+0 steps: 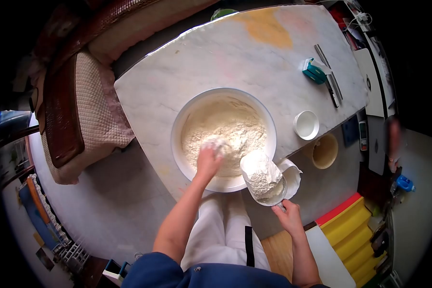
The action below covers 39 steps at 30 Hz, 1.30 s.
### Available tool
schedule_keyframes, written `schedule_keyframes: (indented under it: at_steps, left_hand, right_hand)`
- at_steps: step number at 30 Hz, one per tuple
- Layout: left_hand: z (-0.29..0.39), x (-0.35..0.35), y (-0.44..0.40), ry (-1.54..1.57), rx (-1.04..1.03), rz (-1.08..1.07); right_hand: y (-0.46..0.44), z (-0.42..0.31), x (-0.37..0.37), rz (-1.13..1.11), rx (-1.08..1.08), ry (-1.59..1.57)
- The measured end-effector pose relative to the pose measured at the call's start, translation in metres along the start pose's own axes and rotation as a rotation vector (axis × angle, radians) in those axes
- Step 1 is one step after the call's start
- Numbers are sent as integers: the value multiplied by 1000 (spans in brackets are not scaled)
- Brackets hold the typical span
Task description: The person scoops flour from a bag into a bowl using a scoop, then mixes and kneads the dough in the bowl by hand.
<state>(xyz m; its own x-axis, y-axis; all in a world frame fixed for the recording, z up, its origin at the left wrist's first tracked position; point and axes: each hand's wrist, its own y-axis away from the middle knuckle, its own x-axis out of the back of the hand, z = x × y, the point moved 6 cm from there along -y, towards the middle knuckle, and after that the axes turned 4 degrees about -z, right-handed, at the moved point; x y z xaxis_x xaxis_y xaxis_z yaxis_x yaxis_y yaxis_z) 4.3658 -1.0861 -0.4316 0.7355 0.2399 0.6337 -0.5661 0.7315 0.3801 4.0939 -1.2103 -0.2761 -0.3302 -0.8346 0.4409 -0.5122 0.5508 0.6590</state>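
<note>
A large white basin [176,126] of pale flour mixture [225,115] stands on the marble-patterned table. My left hand [209,161] reaches into the basin, its fingers coated in flour and blurred, so their pose is unclear. Lumpy, crumbly flour surrounds those fingers. By its handle, my right hand [289,216] grips a scoop [282,194] heaped with white flour [262,175]. The scoop is held at the basin's near right rim, overlapping it in view. Just right of the scoop is a white bag-like opening [293,176], partly hidden behind it.
On the table [149,91] to the right are a small white bowl [306,125], a teal tissue pack [314,72] and a dark rod [329,77]. A tan-lined container [324,151] sits below the table's right edge. A quilted sofa [93,96] stands left.
</note>
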Motion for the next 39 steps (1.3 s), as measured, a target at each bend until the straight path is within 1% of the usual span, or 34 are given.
schedule_keyframes:
  at_steps: [3, 5, 6, 9, 10, 13, 16, 19, 22, 25, 28, 31, 33, 35, 38, 39]
  left_hand:
    - [-46, 10, 2, -145, 81, 341]
    - [-114, -30, -9, 169, 199, 419]
    - [-134, -43, -15, 328, 257, 455]
    - [-109, -52, -30, 850, 449, 360]
    - [-126, -75, -39, 861, 421, 424]
    - [-83, -79, -49, 1176, 418, 324]
    - [-31, -71, -52, 1194, 307, 186]
    - [0, -64, -47, 902, 129, 150]
    - [31, -59, -30, 325, -201, 165]
    - [44, -95, -8, -95, -266, -245]
    - [35, -112, 6, -230, -186, -256]
    - [20, -120, -7, -447, -307, -338]
    - [14, -109, -21, -536, -385, -302]
    - [4, -96, -42, -824, -376, -579]
    - [-13, -70, -58, -867, -470, -227]
    - [-19, -60, -61, -844, -461, -195]
  right_hand:
    - [-2, 4, -2, -19, -5, 40]
    - [-3, 8, -3, -25, 4, 59]
    - [-3, 8, -4, -25, 11, 57]
    - [-2, 9, -4, -45, 1, 61]
    - [-2, 9, -4, -57, -4, 64]
    - [-2, 14, -7, -12, 26, -15]
    - [2, 10, -3, -29, -21, -17]
    - [2, 6, 1, -2, 43, 5]
    - [3, 2, 5, -20, -9, 39]
    - [3, 0, 6, -28, -21, 79]
    - [3, -7, 6, 12, 33, 32]
    - [2, -7, 6, -14, 18, 61]
    - [2, -6, 6, -9, 34, 43]
    - [2, -7, 6, -9, 33, 43]
    - [0, -9, 6, -29, 27, 66]
    - [0, -1, 6, -37, 33, 68]
